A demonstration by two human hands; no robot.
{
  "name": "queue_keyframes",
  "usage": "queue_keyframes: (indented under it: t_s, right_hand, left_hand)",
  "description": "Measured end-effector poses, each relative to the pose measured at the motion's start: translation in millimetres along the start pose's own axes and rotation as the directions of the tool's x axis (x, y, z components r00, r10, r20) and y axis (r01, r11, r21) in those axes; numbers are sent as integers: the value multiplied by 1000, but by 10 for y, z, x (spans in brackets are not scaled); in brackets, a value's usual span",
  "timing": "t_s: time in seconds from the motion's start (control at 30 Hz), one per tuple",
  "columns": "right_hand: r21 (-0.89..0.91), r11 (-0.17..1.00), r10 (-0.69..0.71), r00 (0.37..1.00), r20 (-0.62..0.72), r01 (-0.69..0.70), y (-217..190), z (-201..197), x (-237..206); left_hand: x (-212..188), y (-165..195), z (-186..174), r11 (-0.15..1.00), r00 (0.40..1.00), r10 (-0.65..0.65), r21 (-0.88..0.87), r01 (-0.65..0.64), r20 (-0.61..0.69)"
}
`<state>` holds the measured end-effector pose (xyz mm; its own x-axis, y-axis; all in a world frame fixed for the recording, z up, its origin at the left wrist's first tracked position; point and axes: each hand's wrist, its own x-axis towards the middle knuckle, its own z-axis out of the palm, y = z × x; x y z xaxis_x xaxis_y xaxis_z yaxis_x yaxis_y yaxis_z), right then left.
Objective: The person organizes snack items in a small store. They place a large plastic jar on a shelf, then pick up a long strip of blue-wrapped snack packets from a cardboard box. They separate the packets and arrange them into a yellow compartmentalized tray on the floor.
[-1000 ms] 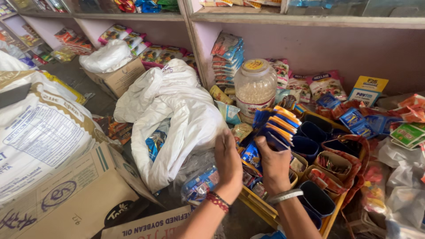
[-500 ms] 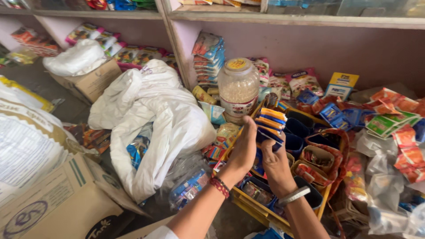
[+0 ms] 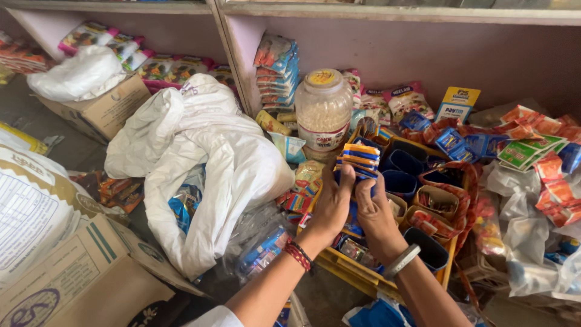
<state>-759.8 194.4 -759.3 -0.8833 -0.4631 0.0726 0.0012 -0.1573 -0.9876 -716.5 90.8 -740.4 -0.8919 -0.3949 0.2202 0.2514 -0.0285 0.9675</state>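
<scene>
Above the yellow compartment tray [image 3: 448, 266], both hands meet around a stack of small blue-and-orange sachets [image 3: 359, 160]. Left hand [image 3: 331, 204], marked by a red thread bracelet [image 3: 298, 255], grasps the stack from its near-left side, thumb raised against the packets; right hand [image 3: 375, 213], wearing a silver bangle [image 3: 402, 261], closes on the lower right side of the same stack. Compared with the view one second ago, the stack has risen from low among the tray's compartments to a position just in front of the clear plastic jar [image 3: 324, 109] with the yellow lid, and both hands have drawn together beneath it; judged from this, the sachets are being gathered and squared rather than set down. Left of the tray lies a large crumpled white plastic bag [image 3: 206, 163], and beyond that a cardboard box [image 3: 78, 278]. Right of the tray, loose red and green packets [image 3: 532, 145] spread along the pink shelf wall [image 3: 387, 54].
</scene>
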Motion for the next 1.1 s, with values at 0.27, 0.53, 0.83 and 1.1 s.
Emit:
queue_keyframes:
  t_s: [0.27, 0.53, 0.83, 1.1]
  right_hand:
    - [-175, 976, -149, 982, -115, 128, 294, 419, 81]
    - [-267, 956, -84, 987, 134, 117, 411, 648, 538]
    - [-281, 917, 300, 954, 25, -281, -155, 74, 885]
    - [-201, 923, 320, 945, -72, -328, -50, -1788, 1114]
  left_hand:
    - [24, -263, -336, 974, 985, -88, 193, 116, -149]
    - [463, -309, -762, 923, 885, -385, -129, 363, -262]
    - [443, -326, -857, 822, 863, -494, -265, 504, 107]
    - [440, -792, -173, 935, 990, -108, 348, 70, 92]
